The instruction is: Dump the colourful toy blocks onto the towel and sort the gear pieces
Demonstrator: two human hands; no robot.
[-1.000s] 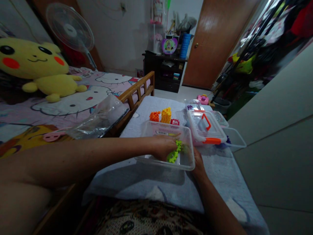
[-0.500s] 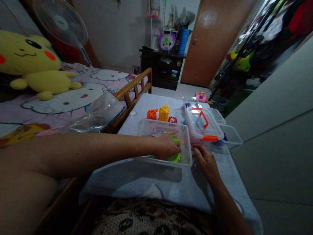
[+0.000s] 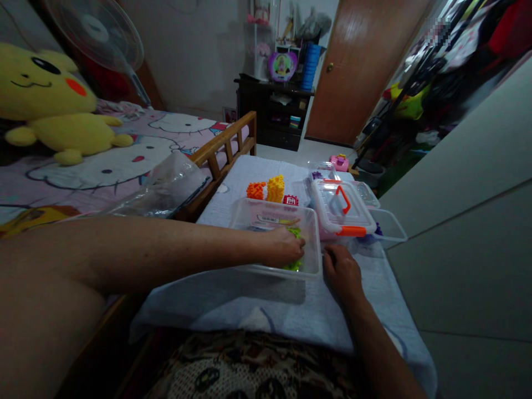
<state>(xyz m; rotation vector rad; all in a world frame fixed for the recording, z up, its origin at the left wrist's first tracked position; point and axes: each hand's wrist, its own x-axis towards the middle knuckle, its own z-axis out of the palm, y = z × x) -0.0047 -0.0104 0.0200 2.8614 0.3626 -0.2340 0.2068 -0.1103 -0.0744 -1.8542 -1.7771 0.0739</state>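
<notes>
My left hand reaches down into a clear plastic bin, its fingers closed around lime-green toothed building blocks. Part of the green pieces is covered by the fingers. Just outside the bin's right wall, my right hand rests on the cloth with its fingers curled in; what they hold, if anything, is hidden. Behind the bin stand orange blocks, a stack of yellow blocks and a red block with a white window.
A lidded clear box with orange handle and latch stands right of the bin. Beside it sits an open clear container with purple pieces. A wooden bed rail runs along the left, with a plastic bag nearby. A white cabinet borders the right.
My right hand's fingers have curled in more and the hand sits slightly lower. My left hand stays on the green blocks, which have shifted and bunched together. The whole view has shifted slightly.
</notes>
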